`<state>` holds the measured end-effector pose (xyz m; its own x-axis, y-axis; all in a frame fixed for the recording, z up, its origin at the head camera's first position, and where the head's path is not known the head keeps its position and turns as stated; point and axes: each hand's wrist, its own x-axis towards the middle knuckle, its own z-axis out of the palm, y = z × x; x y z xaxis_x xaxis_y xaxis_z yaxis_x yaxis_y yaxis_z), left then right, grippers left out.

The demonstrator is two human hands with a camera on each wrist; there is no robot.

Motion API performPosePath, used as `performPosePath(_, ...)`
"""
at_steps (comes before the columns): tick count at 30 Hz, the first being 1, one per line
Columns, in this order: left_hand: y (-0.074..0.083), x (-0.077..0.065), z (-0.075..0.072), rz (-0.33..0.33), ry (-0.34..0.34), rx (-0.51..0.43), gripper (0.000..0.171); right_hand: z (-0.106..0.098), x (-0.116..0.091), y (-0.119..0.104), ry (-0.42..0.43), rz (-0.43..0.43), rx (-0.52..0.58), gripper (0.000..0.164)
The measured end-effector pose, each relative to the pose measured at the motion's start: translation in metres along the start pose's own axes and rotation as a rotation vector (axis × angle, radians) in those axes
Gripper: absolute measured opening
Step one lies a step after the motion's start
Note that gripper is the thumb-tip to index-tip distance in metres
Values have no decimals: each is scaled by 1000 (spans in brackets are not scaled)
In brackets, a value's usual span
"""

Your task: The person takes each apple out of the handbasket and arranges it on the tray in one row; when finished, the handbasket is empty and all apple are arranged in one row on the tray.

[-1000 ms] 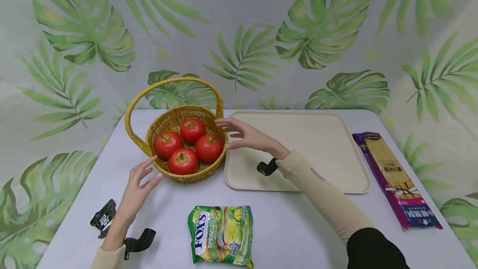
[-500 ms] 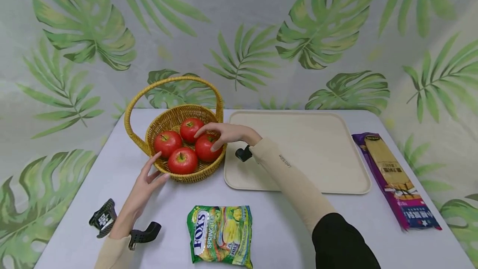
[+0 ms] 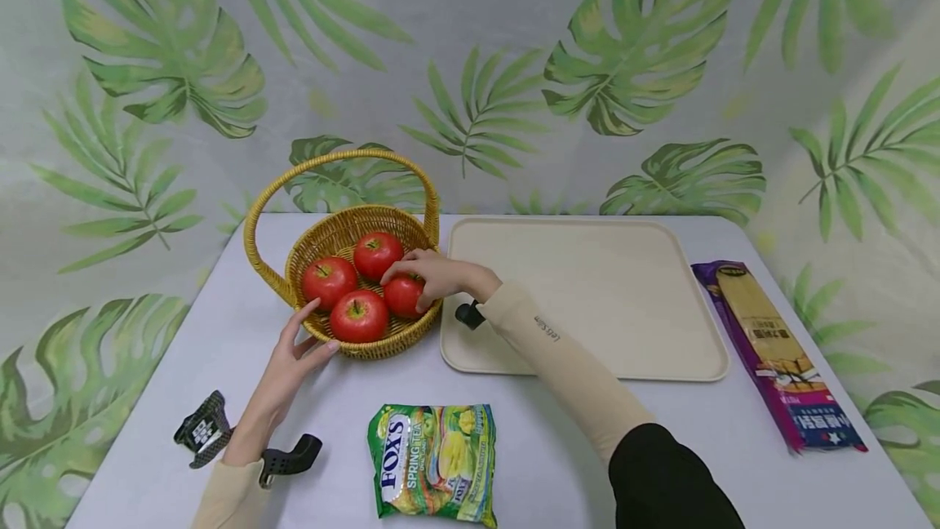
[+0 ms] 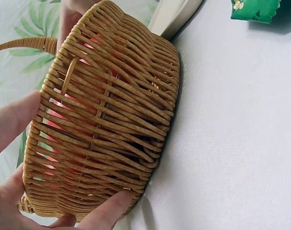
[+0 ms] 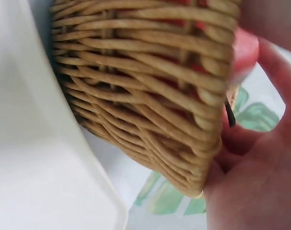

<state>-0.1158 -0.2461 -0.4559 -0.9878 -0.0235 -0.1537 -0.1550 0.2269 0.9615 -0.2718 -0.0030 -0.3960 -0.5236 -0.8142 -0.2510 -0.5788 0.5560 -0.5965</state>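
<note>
A wicker basket point(image 3: 367, 353) with a tall arched handle stands at the table's back left and holds several red apples. My right hand point(image 3: 439, 274) reaches over its right rim, fingers and thumb curled round the rightmost apple point(image 3: 402, 297); the hand hides part of it. In the right wrist view, that apple point(image 5: 245, 53) shows between the fingers beside the basket wall point(image 5: 145, 86). My left hand point(image 3: 288, 367) touches the basket's front left with spread, fairly straight fingers. The left wrist view shows its fingertips point(image 4: 117, 203) against the woven side point(image 4: 107, 115).
A beige tray point(image 3: 587, 292) lies right of the basket. A green candy bag point(image 3: 435, 462) lies at the front middle. A long purple and gold packet point(image 3: 777, 353) lies along the right edge. A small black packet point(image 3: 204, 429) lies at the left, beside the left wrist.
My right hand has moved left from beside the rim into the basket, and its fingers have closed round the rightmost apple. My left hand has moved slightly up and right, onto the basket.
</note>
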Motion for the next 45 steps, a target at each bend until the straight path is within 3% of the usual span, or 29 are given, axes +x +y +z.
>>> performPosePath(5,1,0,1,-10,3,-3,77,3,-1,-3,45,-11,-113,61)
performPosePath(9,2,0,1,-15,5,-5,76,3,-4,-4,93,-23,-112,60)
performPosePath(14,2,0,1,-19,3,-13,76,2,-7,-1,152,-57,12,59)
performPosePath(25,3,0,1,-28,5,-31,75,-5,-22,7,288,-244,401,58)
performPosePath(32,4,-1,2,-29,-6,-54,75,-12,-47,17,369,-227,561,60)
performPosePath(45,2,0,2,-37,-6,-58,77,-14,-86,63,507,-101,612,64)
